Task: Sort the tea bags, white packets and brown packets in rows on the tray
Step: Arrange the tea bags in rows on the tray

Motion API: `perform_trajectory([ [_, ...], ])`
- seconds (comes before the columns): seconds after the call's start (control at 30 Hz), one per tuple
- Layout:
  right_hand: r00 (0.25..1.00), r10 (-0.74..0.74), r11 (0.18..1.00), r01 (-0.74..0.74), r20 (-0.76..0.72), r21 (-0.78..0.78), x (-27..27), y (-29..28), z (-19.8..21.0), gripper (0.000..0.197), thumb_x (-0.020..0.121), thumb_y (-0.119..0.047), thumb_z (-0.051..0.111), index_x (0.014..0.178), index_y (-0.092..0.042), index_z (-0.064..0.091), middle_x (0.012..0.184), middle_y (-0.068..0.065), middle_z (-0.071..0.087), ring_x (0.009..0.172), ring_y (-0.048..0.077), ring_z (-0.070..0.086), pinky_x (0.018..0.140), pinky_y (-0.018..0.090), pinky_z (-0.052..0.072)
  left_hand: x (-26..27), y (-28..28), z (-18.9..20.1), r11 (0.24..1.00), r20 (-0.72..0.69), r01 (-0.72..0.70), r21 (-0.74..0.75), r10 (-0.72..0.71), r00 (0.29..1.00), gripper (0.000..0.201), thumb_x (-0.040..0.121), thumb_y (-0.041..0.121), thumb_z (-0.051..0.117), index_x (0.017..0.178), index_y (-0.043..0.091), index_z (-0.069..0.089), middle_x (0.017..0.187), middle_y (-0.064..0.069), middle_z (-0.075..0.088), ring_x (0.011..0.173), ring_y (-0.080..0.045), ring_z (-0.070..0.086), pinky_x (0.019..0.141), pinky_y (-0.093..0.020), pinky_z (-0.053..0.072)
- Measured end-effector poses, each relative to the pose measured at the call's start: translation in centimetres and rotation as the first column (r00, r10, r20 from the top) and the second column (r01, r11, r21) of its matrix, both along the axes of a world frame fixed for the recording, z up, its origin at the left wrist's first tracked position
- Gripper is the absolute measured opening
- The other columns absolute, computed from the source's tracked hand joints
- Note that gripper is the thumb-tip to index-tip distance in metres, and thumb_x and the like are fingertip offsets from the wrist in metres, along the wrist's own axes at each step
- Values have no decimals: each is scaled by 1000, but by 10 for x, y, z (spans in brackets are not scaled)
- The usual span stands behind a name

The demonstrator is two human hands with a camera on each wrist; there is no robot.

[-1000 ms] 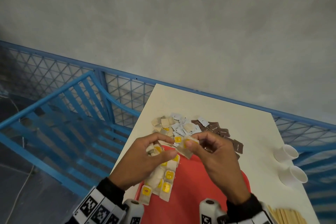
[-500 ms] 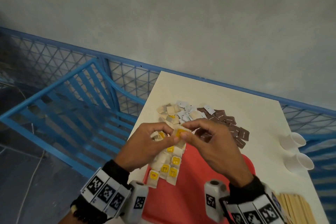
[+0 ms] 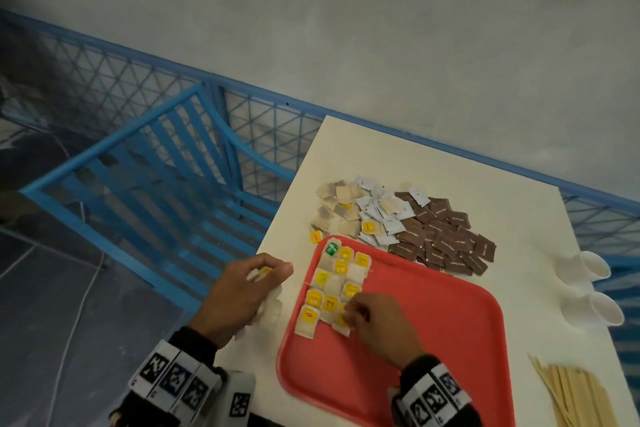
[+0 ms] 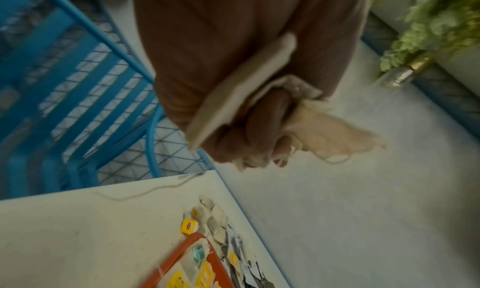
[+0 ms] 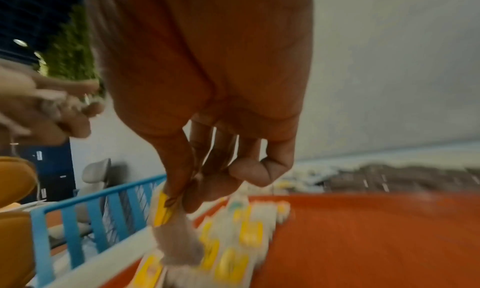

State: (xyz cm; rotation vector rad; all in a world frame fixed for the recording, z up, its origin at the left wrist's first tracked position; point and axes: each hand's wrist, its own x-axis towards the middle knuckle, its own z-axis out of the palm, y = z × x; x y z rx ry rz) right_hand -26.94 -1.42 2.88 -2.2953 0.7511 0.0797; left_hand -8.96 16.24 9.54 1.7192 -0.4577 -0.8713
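Observation:
A red tray [image 3: 433, 340] lies on the white table [image 3: 433, 163]. Tea bags [image 3: 332, 284] with yellow tags lie in rows along the tray's left side. My right hand [image 3: 353, 317] pinches one tea bag [image 5: 168, 226] by its yellow tag at the near end of those rows, low over the tray. My left hand [image 3: 273, 272] hovers off the tray's left edge and grips a bunch of tea bags [image 4: 259, 116]. Beyond the tray lie loose tea bags [image 3: 337, 208], white packets [image 3: 384, 215] and brown packets [image 3: 446, 243].
Two white paper cups [image 3: 588, 284] lie on their sides at the table's right edge. Wooden stirrers [image 3: 575, 399] lie at the near right. A blue metal railing [image 3: 145, 184] runs along the table's left and far sides.
Both hands were together above the tray's far end, working on one tea bag. They have parted: the right hand came down to the near end of the rows, the left moved off the tray's left edge.

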Motion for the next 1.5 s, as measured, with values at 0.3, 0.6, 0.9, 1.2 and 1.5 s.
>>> perform_trajectory([
  [0.3, 979, -196, 969, 201, -49, 146, 19, 17, -75, 37, 77, -4, 66, 54, -32, 58, 53, -29, 62, 62, -10, 62, 59, 11, 44, 10, 22, -8, 991, -328, -88, -103, 50, 943, 40, 95, 35, 56, 104, -4, 63, 56, -16, 46, 35, -19, 36, 31, -19, 31],
  [0.6, 947, -254, 966, 238, 199, 104, 36, 30, -6, 18, 83, -23, 76, 78, -27, 59, 61, -7, 55, 55, 6, 51, 52, 14, 35, 14, 12, -10, 985, -447, -87, -146, 13, 894, 56, 90, 53, 51, 106, 2, 67, 68, -9, 56, 51, -16, 52, 46, -25, 44],
  [0.9, 902, -120, 983, 50, 415, 176, 45, 44, 109, 14, 81, -35, 79, 92, -26, 74, 79, -5, 65, 67, 12, 58, 62, 17, 45, -6, -34, 11, 985, -300, 90, -150, -132, 945, 66, 92, 71, 34, 102, 23, 77, 106, -6, 76, 106, -22, 71, 97, -45, 54],
  [1.2, 837, -305, 940, 188, 454, 285, 14, 8, 111, 8, 84, -26, 76, 76, -24, 74, 68, 0, 68, 62, 13, 54, 66, 40, 48, -32, -57, 18, 947, -215, 173, -272, -235, 948, 32, 91, 38, 61, 99, 10, 73, 86, -7, 73, 75, -13, 67, 66, -25, 54],
  [1.5, 947, -20, 946, -85, 320, 312, -7, -10, 134, 34, 91, -6, 62, 114, -29, 72, 83, -19, 60, 71, -2, 53, 74, 21, 49, -52, -74, 24, 950, -514, 210, -229, -301, 803, 69, 88, 69, 40, 121, 17, 69, 67, -8, 67, 51, -14, 64, 48, -23, 50],
])
